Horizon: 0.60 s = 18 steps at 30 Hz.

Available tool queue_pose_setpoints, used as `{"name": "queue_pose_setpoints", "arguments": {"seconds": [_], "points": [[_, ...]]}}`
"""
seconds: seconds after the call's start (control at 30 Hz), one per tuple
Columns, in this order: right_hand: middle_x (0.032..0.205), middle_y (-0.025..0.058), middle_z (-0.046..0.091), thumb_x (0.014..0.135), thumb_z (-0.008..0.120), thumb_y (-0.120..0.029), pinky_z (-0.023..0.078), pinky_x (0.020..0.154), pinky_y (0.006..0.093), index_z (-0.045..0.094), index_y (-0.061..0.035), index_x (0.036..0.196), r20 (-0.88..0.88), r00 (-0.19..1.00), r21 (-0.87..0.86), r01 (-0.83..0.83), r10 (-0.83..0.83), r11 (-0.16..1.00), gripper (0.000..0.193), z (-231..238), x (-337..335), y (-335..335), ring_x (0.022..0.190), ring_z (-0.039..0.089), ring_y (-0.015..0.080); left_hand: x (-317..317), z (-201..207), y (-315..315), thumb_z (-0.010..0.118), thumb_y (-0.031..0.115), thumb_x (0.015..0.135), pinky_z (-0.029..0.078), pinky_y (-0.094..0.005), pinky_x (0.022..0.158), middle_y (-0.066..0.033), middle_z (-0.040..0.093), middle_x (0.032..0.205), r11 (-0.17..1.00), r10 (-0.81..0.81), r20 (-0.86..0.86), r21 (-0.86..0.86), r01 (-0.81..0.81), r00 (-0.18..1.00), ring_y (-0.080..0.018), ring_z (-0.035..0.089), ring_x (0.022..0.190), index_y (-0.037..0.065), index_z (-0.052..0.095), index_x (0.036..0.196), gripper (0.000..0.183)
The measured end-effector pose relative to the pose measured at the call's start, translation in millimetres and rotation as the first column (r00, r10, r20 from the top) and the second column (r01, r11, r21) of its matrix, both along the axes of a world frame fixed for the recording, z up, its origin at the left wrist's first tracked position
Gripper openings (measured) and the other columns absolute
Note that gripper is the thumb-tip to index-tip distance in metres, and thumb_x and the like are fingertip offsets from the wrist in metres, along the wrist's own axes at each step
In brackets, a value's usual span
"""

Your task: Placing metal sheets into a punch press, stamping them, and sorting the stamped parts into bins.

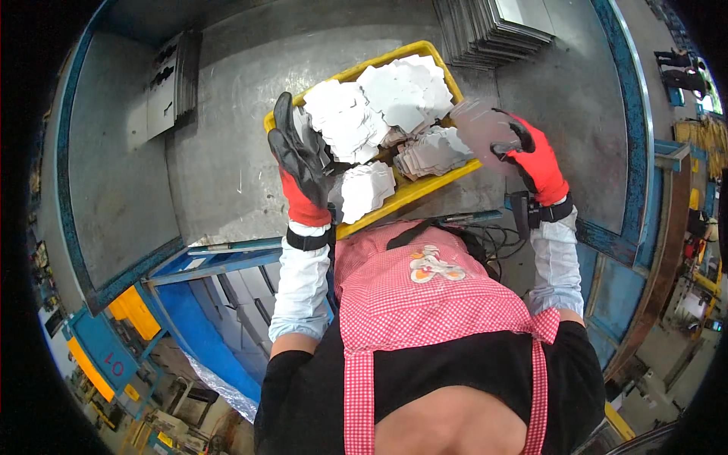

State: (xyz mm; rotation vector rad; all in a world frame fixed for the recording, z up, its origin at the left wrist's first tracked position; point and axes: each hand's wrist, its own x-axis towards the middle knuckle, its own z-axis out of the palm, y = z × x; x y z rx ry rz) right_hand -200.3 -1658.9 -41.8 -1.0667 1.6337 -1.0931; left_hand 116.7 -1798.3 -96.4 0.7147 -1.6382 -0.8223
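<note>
A yellow plastic bin [426, 186] sits tilted on the metal table, holding several stacks of thin, notched sheet-metal pieces [409, 89]. My left hand [300, 155], in a black and red glove, lies along the bin's left side with its fingers stretched out, against the rim and the pieces there. Part of its grip is hidden. Right of the bin, my right hand [535, 155], gloved the same way, pinches a few thin sheet-metal pieces [479, 125] between thumb and fingers. These pieces are smeared by motion and overlap the bin's right edge.
Dark flat metal plates [489, 34] are stacked at the far right of the table [227, 98]. Another stack of plates [173, 83] stands at the left. A raised blue edge [635, 114] borders the table. Cables [497, 246] hang by its near edge.
</note>
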Motion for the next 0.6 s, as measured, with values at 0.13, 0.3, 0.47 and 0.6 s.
{"name": "queue_pose_setpoints", "arguments": {"seconds": [0.13,0.3,0.47,0.6], "points": [[0.112,0.0123,0.059,0.069,0.066,-0.013,0.041,0.092,0.0323,0.052,-0.0057,0.122,-0.119,0.958,0.103,-0.249,0.261,0.963,0.055,-6.0,0.8,-4.5,0.105,0.055,0.0211,20.0,-5.0,15.6,0.033,-0.004,0.09,0.017,-0.0355,0.11,-0.0196,0.025,0.143,0.985,0.162,0.296,-0.102,-0.137,0.941,-0.0292,0.028,0.131,0.006,0.011,0.14,0.056],[0.114,0.0149,0.057,0.068,0.064,-0.024,0.041,0.091,0.0366,0.053,-0.0128,0.123,-0.259,0.805,0.213,-0.492,0.534,0.844,0.057,-11.1,8.7,-34.1,0.102,0.054,0.0309,9.3,8.1,28.0,0.029,0.024,0.097,0.01,-0.0316,0.111,-0.0146,0.023,0.145,0.978,0.027,0.007,0.204,-0.028,1.0,-0.0217,0.022,0.134,0.0,0.021,0.139,0.049],[0.114,0.0131,0.058,0.063,0.064,-0.008,0.04,0.094,0.0351,0.051,-0.0136,0.125,-0.393,0.632,0.35,-0.569,0.668,0.744,0.063,-11.7,7.8,-50.3,0.105,0.054,0.0286,11.5,-3.4,47.1,0.033,0.015,0.093,0.019,-0.0328,0.106,-0.0172,0.03,0.14,0.956,-0.005,-0.015,0.293,0.009,1.0,-0.0258,0.03,0.128,-0.001,0.026,0.136,0.046],[0.115,0.0159,0.056,0.07,0.064,-0.024,0.04,0.092,0.0377,0.052,-0.0112,0.123,-0.388,0.645,0.344,-0.561,0.658,0.753,0.056,-17.1,-4.2,-39.7,0.106,0.053,0.0295,29.2,-40.6,65.5,0.036,0.007,0.091,0.027,-0.0338,0.102,-0.0192,0.036,0.135,0.969,0.086,0.222,0.207,-0.133,0.971,-0.0291,0.037,0.123,-0.003,0.031,0.133,0.044]]}}
